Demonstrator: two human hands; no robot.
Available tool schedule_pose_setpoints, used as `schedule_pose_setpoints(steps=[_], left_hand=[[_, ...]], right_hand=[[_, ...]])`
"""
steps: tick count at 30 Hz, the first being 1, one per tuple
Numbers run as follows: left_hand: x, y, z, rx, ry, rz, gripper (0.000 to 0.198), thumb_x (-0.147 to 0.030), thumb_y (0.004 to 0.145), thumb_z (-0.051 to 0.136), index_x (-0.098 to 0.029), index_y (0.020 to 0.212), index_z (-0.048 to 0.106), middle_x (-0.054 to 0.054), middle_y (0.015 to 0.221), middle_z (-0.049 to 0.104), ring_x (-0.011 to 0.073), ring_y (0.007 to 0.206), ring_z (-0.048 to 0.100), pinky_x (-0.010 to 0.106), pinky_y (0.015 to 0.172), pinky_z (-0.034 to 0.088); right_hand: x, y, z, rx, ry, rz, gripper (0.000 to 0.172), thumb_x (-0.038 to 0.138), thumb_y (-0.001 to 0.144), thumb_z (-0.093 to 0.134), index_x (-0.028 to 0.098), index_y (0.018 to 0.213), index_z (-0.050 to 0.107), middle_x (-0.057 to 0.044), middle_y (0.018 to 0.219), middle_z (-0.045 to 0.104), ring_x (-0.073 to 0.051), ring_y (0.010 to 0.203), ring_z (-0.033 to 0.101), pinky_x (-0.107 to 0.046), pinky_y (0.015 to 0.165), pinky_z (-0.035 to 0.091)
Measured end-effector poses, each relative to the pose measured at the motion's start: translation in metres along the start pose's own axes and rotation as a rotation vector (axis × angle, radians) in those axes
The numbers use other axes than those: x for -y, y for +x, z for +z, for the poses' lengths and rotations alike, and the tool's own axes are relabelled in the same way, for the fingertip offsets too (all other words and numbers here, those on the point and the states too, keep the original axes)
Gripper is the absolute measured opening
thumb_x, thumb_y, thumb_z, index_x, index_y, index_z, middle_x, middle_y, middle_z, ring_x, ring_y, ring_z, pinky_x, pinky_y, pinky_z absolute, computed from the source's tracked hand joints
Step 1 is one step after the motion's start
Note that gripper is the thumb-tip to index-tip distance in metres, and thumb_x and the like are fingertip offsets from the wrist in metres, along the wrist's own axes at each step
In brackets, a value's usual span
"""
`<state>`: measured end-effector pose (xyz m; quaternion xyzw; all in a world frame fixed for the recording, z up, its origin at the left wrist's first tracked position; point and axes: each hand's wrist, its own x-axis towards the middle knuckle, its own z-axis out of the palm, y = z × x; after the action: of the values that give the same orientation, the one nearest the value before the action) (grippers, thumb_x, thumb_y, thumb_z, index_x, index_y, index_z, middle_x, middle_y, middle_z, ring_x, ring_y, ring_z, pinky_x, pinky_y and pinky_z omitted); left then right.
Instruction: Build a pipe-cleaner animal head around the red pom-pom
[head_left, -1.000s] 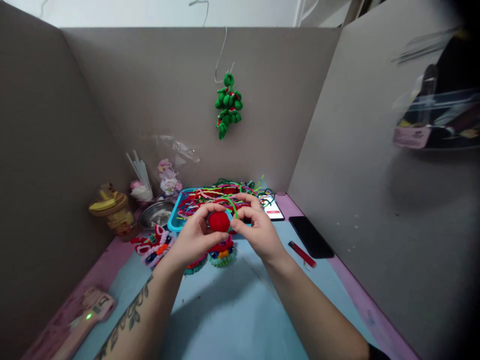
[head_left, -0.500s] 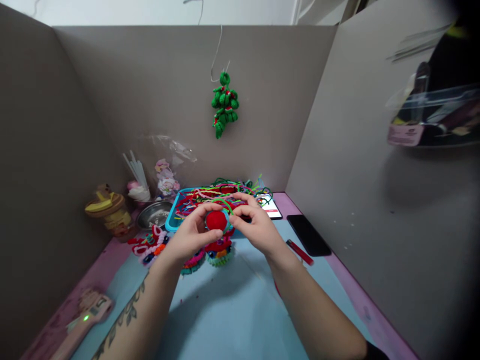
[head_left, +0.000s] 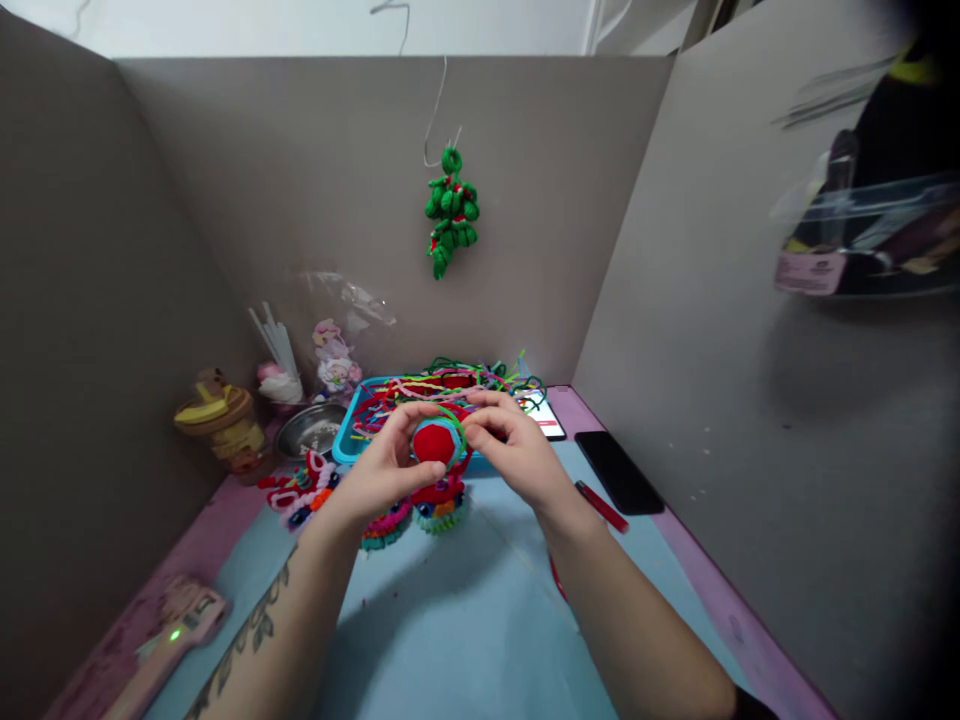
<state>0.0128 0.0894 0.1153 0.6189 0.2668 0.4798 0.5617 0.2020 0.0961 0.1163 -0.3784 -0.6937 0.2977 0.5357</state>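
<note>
Both hands meet above the blue table mat (head_left: 450, 620). My left hand (head_left: 382, 470) pinches a round red fuzzy coil (head_left: 435, 441) with a blue rim. My right hand (head_left: 510, 450) closes its fingers on a green pipe cleaner (head_left: 454, 418) that curves over the coil's top edge. Just below the hands lie finished coiled pieces in several colours (head_left: 442, 505). Behind them a blue tray (head_left: 346, 440) holds a tangle of loose pipe cleaners (head_left: 442, 385).
Grey cardboard walls enclose the desk on three sides; a green pipe-cleaner figure (head_left: 451, 212) hangs on the back one. A steel bowl (head_left: 309, 428), yellow toy (head_left: 221, 420) and pink glue gun (head_left: 169, 630) sit left. Two phones (head_left: 619, 470) and a red pen (head_left: 604, 505) lie right.
The green pipe cleaner has been drawn closer round the red coil's rim, and my right hand has shifted slightly left toward it. The view rocked a little.
</note>
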Motion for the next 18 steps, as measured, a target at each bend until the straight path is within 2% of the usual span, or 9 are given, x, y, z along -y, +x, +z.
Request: schedule_pose_setpoints(steps=[4, 10, 18], left_hand=[[0.003, 0.0, 0.001, 0.047, -0.072, -0.005, 0.053, -0.013, 0.066, 0.079, -0.022, 0.111, 0.052, 0.004, 0.107, 0.058, 0.0133, 0.083, 0.058, 0.021, 0.069, 0.046], [0.003, -0.002, 0.002, 0.11, -0.101, -0.043, 0.051, -0.014, 0.067, 0.078, -0.022, 0.109, 0.049, 0.001, 0.097, 0.057, 0.0098, 0.074, 0.057, 0.018, 0.061, 0.043], [0.003, -0.004, 0.001, 0.125, -0.035, -0.048, 0.049, -0.016, 0.068, 0.077, -0.024, 0.108, 0.05, 0.001, 0.098, 0.053, 0.0088, 0.073, 0.055, 0.018, 0.06, 0.043]], right_hand=[[0.004, 0.001, -0.004, -0.063, 0.054, -0.027, 0.005, 0.019, 0.076, 0.065, 0.022, 0.078, 0.067, -0.006, 0.104, 0.058, -0.021, 0.113, 0.053, -0.038, 0.096, 0.042], [-0.006, 0.002, -0.006, 0.074, 0.166, 0.036, 0.014, 0.021, 0.074, 0.066, 0.024, 0.087, 0.068, -0.006, 0.113, 0.054, -0.022, 0.114, 0.052, -0.037, 0.09, 0.046], [-0.014, 0.004, -0.006, 0.156, 0.106, 0.061, 0.003, 0.023, 0.076, 0.066, 0.021, 0.077, 0.067, -0.007, 0.111, 0.055, -0.023, 0.117, 0.05, -0.041, 0.097, 0.04]])
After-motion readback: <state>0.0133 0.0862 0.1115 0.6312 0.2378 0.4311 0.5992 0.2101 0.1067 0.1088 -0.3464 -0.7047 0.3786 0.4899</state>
